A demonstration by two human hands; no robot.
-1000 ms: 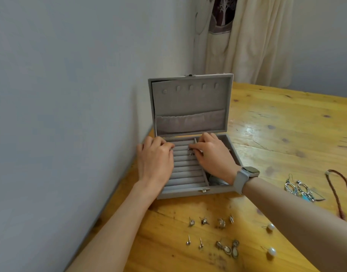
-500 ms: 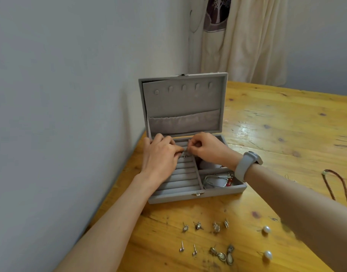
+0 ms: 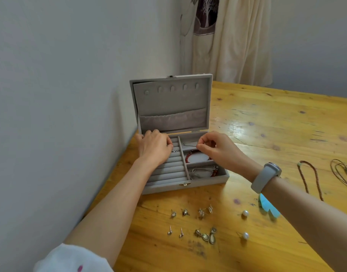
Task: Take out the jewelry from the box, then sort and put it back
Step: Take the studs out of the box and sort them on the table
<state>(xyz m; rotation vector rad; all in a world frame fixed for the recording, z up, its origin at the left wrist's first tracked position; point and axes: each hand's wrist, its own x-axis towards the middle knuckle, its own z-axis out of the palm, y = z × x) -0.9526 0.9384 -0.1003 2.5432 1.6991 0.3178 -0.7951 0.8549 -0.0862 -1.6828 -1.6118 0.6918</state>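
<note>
Nearest on the wooden table (image 3: 267, 122), the sorted pieces lie in pairs: two plain pin studs (image 3: 175, 231), two oval drop earrings (image 3: 208, 234) and two pearl studs (image 3: 245, 224) to their right, with two small sparkly studs (image 3: 179, 212) and a clustered pair (image 3: 205, 211) just beyond. These wait to go back, so the task seems to be in its return stage — earrings going into the box, with most not yet in.

Farther on stands the grey jewelry box (image 3: 185, 186), lid upright against the wall. Its ring-roll rows fill the left part; on an upper row sits a small pair of silver earrings (image 3: 175, 151). In the right compartments lie a red bead bracelet (image 3: 190, 156) and, nearer, a silver bangle (image 3: 200, 172) with red beads beside it.

The left hand (image 3: 155, 149) rests on the far-left rolls, fingers curled; whether they pinch anything I cannot tell. The right hand (image 3: 214, 149) hovers over the far-right compartment, thumb and forefinger pressed together as if nipping something tiny — what, if anything, is not visible.

Far right on the table, well apart from the box, lie a brown bead necklace (image 3: 308, 179) and cords (image 3: 343, 173). A likely next move is to lift the next pair from the near rows by their posts and seat it in a roll slot, which needs a fine pinch.
</note>
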